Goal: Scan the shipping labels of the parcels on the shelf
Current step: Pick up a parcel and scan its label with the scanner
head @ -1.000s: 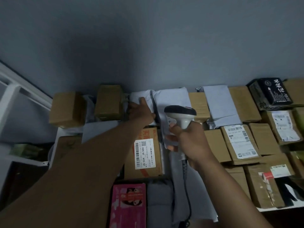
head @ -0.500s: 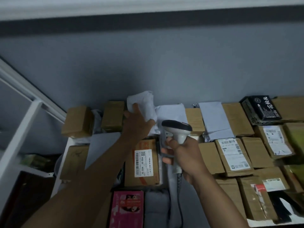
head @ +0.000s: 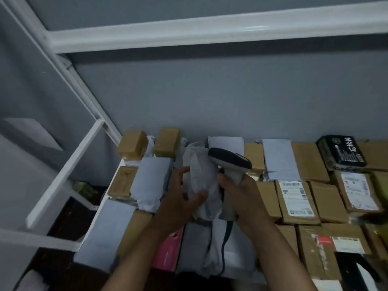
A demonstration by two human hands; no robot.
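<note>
A: Mailer, soft and crumpled, is lifted just above the shelf parcels. It looks light and limp, so grip the bulky middle, not the loose ends.

B: And the hands?

A: Left hand is wrapped around its middle. Right hand is clenched on the scanner handle, knuckles touching the mailer. No label showing.

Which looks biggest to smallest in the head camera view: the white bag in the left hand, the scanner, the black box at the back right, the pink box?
As they appear:
1. White bag, though it is held nearer the camera.
2. Black box and scanner: too alike to rank.
The pink box is partly hidden by the arm, so unranked.
</note>
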